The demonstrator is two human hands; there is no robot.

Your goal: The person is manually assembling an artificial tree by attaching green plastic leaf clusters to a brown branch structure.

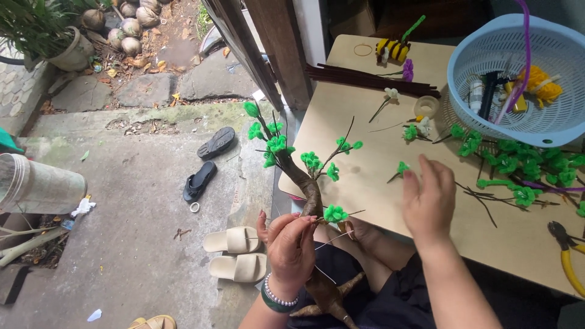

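from the head camera, your left hand (291, 247) is curled tight around the trunk of the craft tree (304, 183), fingers clenched on the brown wrapped stem just below its lowest green tuft, wrist bent up, a beaded bracelet and a green bangle on the forearm. the tree stands nearly upright over your lap, just off the near-left edge of the wooden board (365, 152), its brown roots splayed below your wrist. i count about eight green tufts on its dark wire branches.

your right hand (428, 201) reaches forward over the board, to the right of the tree, palm down, fingers loosely spread and released, holding nothing. its fingertips are just beside one small green leaf sprig (402, 167) lying loose on the board.

farther right on the board lies a heap of green sprigs (518, 167), too tangled to count. one blue basket (518, 73) sits above that heap at the board's far-right corner, with yellow yarn and small tools inside. one pair of yellow-handled pliers (567, 256) lies at the board's right edge. one bundle of dark stems (365, 79) lies across the far side.

left of the tree, on the concrete, are two black sandals (207, 164) and two cream slippers (234, 253).
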